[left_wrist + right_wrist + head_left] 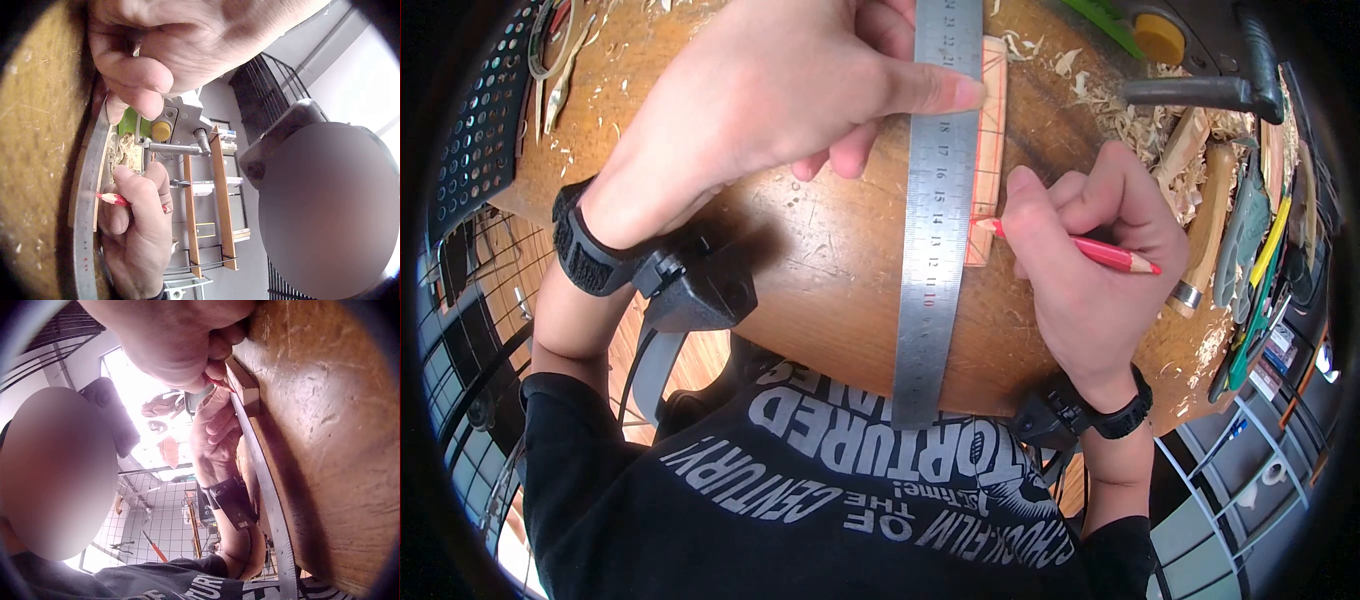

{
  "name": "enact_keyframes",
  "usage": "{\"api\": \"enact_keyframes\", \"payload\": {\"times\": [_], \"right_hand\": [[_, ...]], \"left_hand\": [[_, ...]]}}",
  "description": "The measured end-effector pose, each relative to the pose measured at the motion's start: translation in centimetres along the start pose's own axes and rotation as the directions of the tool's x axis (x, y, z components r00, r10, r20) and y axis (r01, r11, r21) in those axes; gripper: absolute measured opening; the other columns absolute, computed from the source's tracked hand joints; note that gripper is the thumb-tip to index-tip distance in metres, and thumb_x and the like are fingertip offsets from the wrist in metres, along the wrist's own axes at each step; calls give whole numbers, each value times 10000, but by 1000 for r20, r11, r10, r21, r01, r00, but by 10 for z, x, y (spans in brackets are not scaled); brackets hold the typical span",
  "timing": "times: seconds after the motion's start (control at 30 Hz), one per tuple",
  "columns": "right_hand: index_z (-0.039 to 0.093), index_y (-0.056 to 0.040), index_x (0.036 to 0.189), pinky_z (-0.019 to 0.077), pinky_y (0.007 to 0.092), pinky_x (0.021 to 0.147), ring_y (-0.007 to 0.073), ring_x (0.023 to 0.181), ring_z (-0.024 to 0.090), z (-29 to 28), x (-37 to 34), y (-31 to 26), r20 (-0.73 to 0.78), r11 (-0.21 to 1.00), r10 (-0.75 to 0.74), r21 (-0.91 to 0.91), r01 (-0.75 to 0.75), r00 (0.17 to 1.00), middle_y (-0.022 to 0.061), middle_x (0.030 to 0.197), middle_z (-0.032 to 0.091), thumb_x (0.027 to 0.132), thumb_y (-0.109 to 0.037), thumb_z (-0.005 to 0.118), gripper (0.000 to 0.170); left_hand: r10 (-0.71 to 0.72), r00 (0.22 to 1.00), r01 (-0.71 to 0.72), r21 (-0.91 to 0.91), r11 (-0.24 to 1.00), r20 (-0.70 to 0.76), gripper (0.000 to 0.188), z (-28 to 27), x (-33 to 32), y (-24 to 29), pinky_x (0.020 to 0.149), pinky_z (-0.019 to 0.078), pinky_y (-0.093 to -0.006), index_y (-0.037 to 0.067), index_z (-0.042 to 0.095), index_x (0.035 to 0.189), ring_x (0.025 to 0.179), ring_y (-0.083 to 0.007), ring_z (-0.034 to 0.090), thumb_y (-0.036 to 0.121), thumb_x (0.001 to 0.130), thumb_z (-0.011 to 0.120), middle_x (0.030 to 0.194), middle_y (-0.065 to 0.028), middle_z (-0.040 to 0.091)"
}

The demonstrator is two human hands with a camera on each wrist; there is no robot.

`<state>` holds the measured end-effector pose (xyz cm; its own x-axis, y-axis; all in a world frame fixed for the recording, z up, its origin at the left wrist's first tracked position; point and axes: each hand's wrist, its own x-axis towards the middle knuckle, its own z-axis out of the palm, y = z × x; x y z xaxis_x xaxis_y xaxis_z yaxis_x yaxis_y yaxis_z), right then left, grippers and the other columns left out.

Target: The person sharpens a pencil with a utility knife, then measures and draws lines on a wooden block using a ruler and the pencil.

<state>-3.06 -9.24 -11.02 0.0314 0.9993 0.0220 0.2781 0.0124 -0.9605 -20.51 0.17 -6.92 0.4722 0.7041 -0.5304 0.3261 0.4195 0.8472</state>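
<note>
A steel ruler [932,250] lies lengthwise along a narrow wooden block [992,150] marked with red lines. My left hand [770,90] holds the ruler near the block's upper part, its thumb reaching across the ruler to the wood and the other fingers bent at the left side. In my right hand [1105,270] is a red pencil [1108,253], pinched between thumb and fingers, its tip at the ruler's edge over the lower part of the block. The left wrist view shows the pencil [115,199] close beside the ruler [87,231].
Wood shavings [1100,105] cover the tabletop [830,260] toward the upper right, near a metal clamp bar [1190,92]. Several tools, including one with a wooden handle [1208,215], line the right edge. A perforated black panel [485,120] stands at the left.
</note>
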Motion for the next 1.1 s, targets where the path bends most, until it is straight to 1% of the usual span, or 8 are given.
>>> {"api": "enact_keyframes", "payload": {"times": [0.13, 0.27, 0.37, 0.47, 0.53, 0.67, 0.87, 1.1], "right_hand": [[353, -106, 657, 312, 181, 442, 22, 456, 440, 1, 0, 0, 5, 1000, -1, -6, 1, 1000, -22, 522, 480, 827, 69, 633, 371], [350, -104, 657, 312, 183, 444, 22, 458, 438, 0, 0, 2, 11, 1000, -9, -6, 9, 1000, -21, 522, 480, 824, 77, 627, 370], [349, -102, 658, 312, 184, 446, 23, 461, 438, 0, 0, 1, 26, 1000, -4, 21, 4, 1000, -19, 524, 482, 821, 85, 620, 367], [348, -101, 660, 312, 184, 448, 22, 463, 436, -2, -1, 2, 51, 1000, -18, 0, 18, 999, -18, 527, 481, 820, 92, 613, 365], [348, -101, 658, 314, 184, 448, 23, 462, 433, 0, -1, 0, 43, 1000, -6, 2, 6, 999, -20, 528, 477, 820, 92, 614, 367], [346, -103, 650, 317, 185, 451, 23, 464, 430, 1, 0, -1, 7, 1000, 26, 0, -26, 1000, -22, 531, 473, 817, 91, 617, 373], [353, -102, 662, 311, 183, 454, 18, 474, 424, -2, 0, 0, 72, 999, -34, 19, 32, 997, -27, 538, 470, 824, 74, 633, 368], [347, -102, 647, 297, 180, 471, 6, 496, 388, 1, 0, -3, 26, 998, 43, 39, -44, 999, -36, 544, 451, 817, 81, 628, 376]], "left_hand": [[38, 996, -23, 172, 985, -86, 198, 9, -2, 0, 299, 353, -211, -31, 532, 893, 354, -72, 488, 74, 856, 696, 628, -39, 598], [60, 998, -61, 77, 995, 11, 198, -2, 4, -7, 299, 350, -212, -32, 535, 888, 354, -72, 489, 77, 856, 696, 629, -39, 599], [-51, 998, 53, 94, 994, -21, 200, -1, 3, -3, 298, 351, -212, -33, 536, 883, 354, -72, 490, 79, 855, 699, 631, -40, 602], [47, 999, -47, 57, 997, 0, 199, 2, 1, -4, 297, 352, -212, -32, 537, 881, 355, -71, 493, 80, 855, 699, 633, -41, 607], [7, 995, 13, 190, 982, -103, 199, 10, -4, 4, 297, 356, -211, -31, 536, 877, 356, -72, 497, 81, 856, 698, 634, -44, 609], [-95, 995, 96, 78, 992, -20, 199, 3, 1, 3, 298, 360, -210, -31, 533, 869, 357, -72, 499, 83, 858, 697, 633, -46, 608], [25, 993, 0, 205, 979, -119, 205, 11, -4, 2, 299, 365, -208, -29, 526, 870, 357, -75, 500, 78, 854, 700, 639, -52, 608], [79, 997, -79, 43, 996, 11, 208, -3, 5, -12, 302, 371, -208, -31, 519, 884, 357, -76, 499, 68, 852, 698, 647, -53, 610]]}}
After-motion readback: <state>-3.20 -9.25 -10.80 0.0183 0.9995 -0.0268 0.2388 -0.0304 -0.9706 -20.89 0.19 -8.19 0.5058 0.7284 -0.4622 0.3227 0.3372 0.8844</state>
